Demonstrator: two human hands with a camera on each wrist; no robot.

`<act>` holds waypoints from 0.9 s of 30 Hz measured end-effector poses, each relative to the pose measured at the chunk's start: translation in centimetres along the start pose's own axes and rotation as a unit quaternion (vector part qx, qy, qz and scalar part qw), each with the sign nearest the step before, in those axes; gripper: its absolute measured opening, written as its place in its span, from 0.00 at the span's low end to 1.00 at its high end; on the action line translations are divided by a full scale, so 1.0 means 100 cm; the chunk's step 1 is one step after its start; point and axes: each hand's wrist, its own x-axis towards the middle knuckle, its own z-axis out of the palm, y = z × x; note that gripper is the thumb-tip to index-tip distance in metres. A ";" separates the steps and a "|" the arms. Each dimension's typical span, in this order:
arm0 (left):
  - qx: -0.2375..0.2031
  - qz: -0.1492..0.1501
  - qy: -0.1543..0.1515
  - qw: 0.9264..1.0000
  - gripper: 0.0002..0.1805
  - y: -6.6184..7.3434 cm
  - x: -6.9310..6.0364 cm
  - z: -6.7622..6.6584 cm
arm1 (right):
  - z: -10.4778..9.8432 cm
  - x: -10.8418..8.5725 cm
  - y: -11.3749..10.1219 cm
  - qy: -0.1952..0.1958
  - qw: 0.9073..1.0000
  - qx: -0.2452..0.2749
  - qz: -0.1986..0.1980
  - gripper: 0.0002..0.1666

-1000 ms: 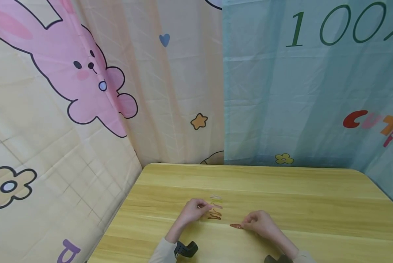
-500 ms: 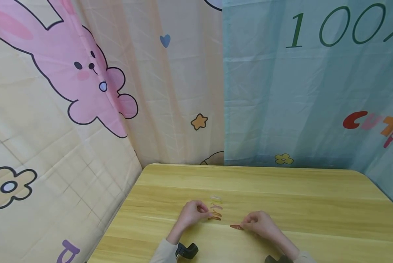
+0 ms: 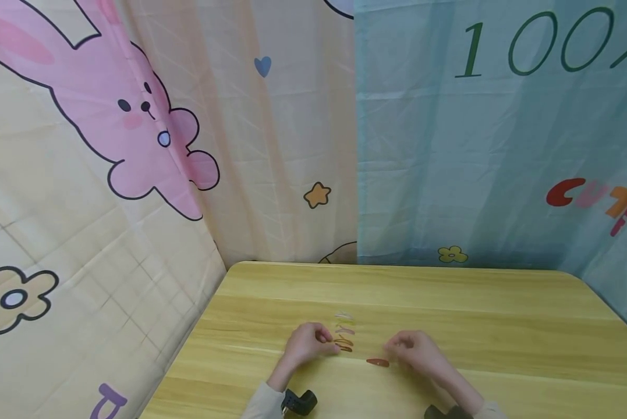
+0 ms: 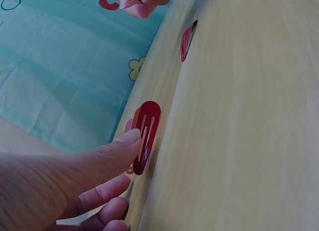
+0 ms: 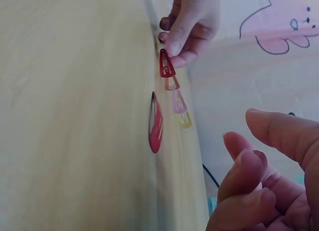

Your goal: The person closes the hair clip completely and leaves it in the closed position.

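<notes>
Snap hair clips lie in a short column on the table. At its near end, a dark red hair clip (image 3: 347, 349) has its left end between the thumb and fingers of my left hand (image 3: 307, 343); its slotted face shows in the left wrist view. Behind it come an orange-red clip (image 3: 343, 341), a pink clip (image 3: 347, 330), a yellow clip (image 3: 346, 321) and a pale clip (image 3: 343, 315). A separate red hair clip (image 5: 156, 129) lies on the table, right of the column. Just above and right of it hovers my right hand (image 3: 419, 352), holding nothing, fingers loosely bent.
The wooden table (image 3: 502, 326) has a lengthwise seam near the clips. Printed curtains (image 3: 292, 145) hang behind and to the left of it. Black wrist devices (image 3: 300, 401) sit on both forearms.
My right hand has let go of the separate red clip and risen slightly from it. My left hand has moved nearer along the column, from the pink clip to the dark red one.
</notes>
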 end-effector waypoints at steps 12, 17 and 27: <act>0.026 -0.005 0.011 1.000 0.14 0.002 -0.001 0.006 | -0.004 -0.004 -0.014 0.020 1.000 0.009 0.019 0.24; 0.037 -0.006 0.017 0.999 0.14 0.001 -0.002 0.009 | -0.004 -0.004 -0.014 0.019 0.999 0.016 0.021 0.23; 0.041 -0.007 0.021 0.999 0.13 0.003 -0.001 0.009 | -0.005 -0.003 -0.012 0.019 1.000 0.019 0.016 0.23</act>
